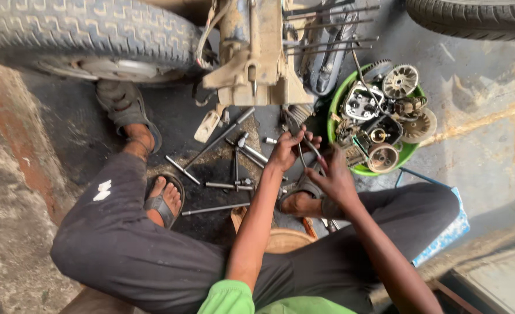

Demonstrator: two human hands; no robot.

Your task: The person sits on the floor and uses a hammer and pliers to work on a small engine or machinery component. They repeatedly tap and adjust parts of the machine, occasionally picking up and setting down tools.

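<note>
My left hand (287, 150) is closed around a thin metal tool (301, 152), a plier-like piece with dark handles, held just above the ground. My right hand (334, 174) pinches the same tool's lower end from the right. Both hands meet in front of my knees, below a dirty engine frame (257, 52). A green bowl (411, 152) full of engine parts sits just right of my right hand.
Several long socket wrenches and rods (234, 157) lie on the oily floor left of my hands. A tyre (83, 35) is at top left, another tyre (472, 17) at top right. My sandalled feet (164, 200) rest beside the tools. A blue-and-white pad (449, 229) lies at right.
</note>
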